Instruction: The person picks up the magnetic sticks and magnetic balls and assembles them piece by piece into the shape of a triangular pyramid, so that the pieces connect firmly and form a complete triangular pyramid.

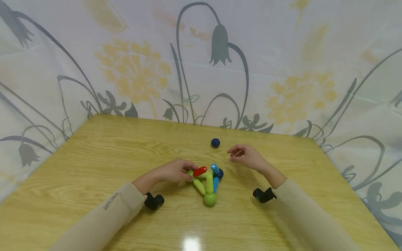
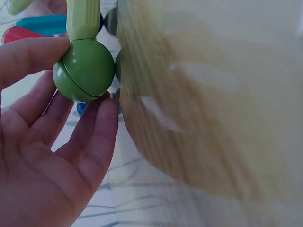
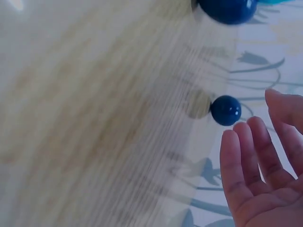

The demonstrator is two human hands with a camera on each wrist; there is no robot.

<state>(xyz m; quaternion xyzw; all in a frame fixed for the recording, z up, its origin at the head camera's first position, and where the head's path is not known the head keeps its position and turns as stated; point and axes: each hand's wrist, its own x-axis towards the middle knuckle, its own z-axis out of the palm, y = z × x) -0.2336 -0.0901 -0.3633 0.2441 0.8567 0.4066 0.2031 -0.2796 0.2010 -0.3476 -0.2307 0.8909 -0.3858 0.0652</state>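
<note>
My left hand (image 1: 174, 170) holds a green ball (image 2: 87, 71) at the left corner of a ball-and-rod frame, its thumb and fingertips touching the ball. From that corner a red rod (image 1: 200, 171) slants up. Green rods (image 1: 199, 187) run to another green ball (image 1: 210, 199) at the front, where one more green rod (image 1: 209, 183) rises. Blue rods (image 1: 215, 184) meet a dark blue ball (image 1: 221, 173) on the right. Behind the frame lies a loose dark blue ball (image 3: 226, 110). To its right, my right hand (image 1: 248, 157) hovers with loosely bent fingers, holding nothing.
The structure stands on a wood-grain table (image 1: 125, 146). A flower-patterned cloth (image 1: 141, 69) hangs behind the table and along its sides. Black wrist cameras (image 1: 263, 195) sit under both sleeves, close to the tabletop.
</note>
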